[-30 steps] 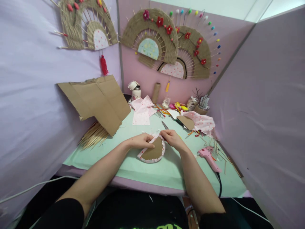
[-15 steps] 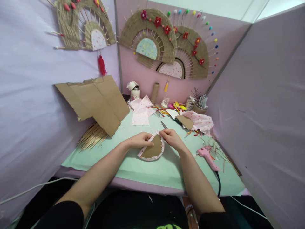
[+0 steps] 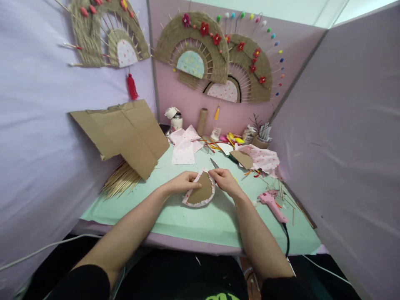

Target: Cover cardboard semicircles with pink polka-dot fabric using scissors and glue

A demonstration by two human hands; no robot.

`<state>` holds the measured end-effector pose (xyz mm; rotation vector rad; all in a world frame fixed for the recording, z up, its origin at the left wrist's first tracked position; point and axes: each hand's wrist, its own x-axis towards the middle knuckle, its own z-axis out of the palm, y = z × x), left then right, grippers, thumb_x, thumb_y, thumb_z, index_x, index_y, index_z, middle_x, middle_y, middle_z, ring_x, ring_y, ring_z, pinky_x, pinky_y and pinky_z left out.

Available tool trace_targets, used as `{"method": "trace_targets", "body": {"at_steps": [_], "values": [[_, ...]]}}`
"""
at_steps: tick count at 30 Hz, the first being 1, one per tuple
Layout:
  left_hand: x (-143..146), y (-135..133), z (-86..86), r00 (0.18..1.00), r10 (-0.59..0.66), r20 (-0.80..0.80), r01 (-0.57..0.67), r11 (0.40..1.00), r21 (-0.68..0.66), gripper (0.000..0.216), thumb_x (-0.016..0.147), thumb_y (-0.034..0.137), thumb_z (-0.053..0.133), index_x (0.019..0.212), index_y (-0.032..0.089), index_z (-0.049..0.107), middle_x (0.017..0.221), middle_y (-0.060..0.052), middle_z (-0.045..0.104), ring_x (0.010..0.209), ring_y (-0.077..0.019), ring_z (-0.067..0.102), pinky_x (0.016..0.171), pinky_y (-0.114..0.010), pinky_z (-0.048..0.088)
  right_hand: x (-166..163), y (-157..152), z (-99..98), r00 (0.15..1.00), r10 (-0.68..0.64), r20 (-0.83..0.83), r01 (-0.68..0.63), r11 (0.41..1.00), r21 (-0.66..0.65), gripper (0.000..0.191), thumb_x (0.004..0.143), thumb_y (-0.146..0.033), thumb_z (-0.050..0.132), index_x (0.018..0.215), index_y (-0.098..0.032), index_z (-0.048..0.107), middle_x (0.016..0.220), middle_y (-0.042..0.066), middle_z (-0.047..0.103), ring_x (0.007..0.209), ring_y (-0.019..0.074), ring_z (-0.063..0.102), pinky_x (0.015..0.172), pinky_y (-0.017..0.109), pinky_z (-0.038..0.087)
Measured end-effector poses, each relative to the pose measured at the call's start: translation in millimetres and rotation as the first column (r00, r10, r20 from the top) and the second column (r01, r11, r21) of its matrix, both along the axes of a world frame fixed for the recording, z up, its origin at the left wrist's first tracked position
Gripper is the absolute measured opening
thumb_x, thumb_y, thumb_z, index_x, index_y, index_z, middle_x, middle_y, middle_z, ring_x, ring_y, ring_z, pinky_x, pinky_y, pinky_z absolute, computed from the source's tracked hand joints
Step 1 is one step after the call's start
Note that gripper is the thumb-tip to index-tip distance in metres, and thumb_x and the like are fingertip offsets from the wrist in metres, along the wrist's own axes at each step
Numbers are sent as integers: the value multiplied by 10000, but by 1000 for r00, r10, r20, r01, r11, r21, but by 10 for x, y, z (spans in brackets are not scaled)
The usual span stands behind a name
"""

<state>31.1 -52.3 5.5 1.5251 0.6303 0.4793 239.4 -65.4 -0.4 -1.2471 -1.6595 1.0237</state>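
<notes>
My left hand (image 3: 183, 182) and right hand (image 3: 224, 180) pinch the fabric-edged cardboard semicircle (image 3: 201, 192) lying between them on the mat (image 3: 200, 225). Best, I judge, to pull the fabric taut, pressing folds flat.

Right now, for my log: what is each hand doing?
Left hand: closed on the left edge of the cardboard piece.
Right hand: closed on its top edge.

Bare mat (image 3: 203, 227) lies open along the near edge, before the left hand (image 3: 183, 183) and right hand (image 3: 225, 181), whose gap the cardboard half-disc (image 3: 201, 192) fills. Leaning cardboard sheets (image 3: 125, 133) and skewers (image 3: 120, 181) wall the left; a glue gun (image 3: 272, 202) and fabric scraps (image 3: 262, 158) crowd the right.
</notes>
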Motion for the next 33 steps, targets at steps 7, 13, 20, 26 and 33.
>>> {"method": "trace_targets", "body": {"at_steps": [7,13,20,26,33], "values": [[7,9,-31,1000,6,29,-6,1000,-7,302,710,274,658,965,114,636,863,-52,686,766,-178,629,693,-273,467,-63,-7,11,996,-86,20,85,993,84,411,752,-553,578,670,-159,660,610,7,571,575,134,461,520,242,345],[12,58,-78,994,70,84,-70,998,-7,344,713,307,677,987,104,633,885,-62,686,779,-186,639,713,-291,477,-30,-12,14,996,-67,-57,68,998,12,517,814,-611,454,622,-160,617,560,8,527,544,128,443,517,249,338],[25,65,-112,992,101,74,-103,995,17,370,708,330,688,992,100,633,872,-65,685,787,-192,641,702,-283,475,-72,-6,-15,990,-133,44,128,986,110,419,762,-546,565,633,-154,634,558,-9,483,554,121,404,512,244,307],[30,78,-106,978,186,92,-190,981,40,340,715,334,681,965,108,642,886,-63,691,762,-179,637,668,-263,466,-30,-13,36,993,-115,-22,116,993,32,542,812,-628,437,625,-152,615,544,14,513,545,131,433,515,248,336],[50,59,-107,965,246,89,-253,965,67,340,690,354,699,910,100,653,837,-61,698,723,-182,637,634,-257,457,-61,3,2,990,-137,15,135,985,103,419,751,-550,567,686,-146,656,589,-7,549,547,115,436,509,227,340]]}}
